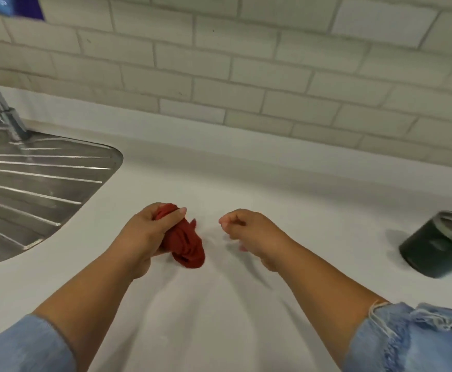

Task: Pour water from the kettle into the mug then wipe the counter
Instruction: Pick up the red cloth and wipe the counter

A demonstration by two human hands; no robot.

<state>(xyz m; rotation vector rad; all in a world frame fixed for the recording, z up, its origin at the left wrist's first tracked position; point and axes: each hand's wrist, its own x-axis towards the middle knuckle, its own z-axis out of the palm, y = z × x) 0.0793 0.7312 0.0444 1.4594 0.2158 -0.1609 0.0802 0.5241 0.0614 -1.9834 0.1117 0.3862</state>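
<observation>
My left hand [145, 232] grips a bunched red cloth [186, 244], whose lower end rests on the white counter [273, 189] at the middle. A little to its right, my right hand [249, 233] hovers over the counter with its fingers curled in and nothing in them. A dark green mug [438, 245] with a metal rim stands at the right edge of the view, blurred. No kettle is in view.
A steel sink drainboard [39, 189] with ridges fills the left side, with a tap [2, 108] rising at its back. A white tiled wall [246, 63] runs behind the counter. Blue denim sleeves cover both forearms at the bottom corners.
</observation>
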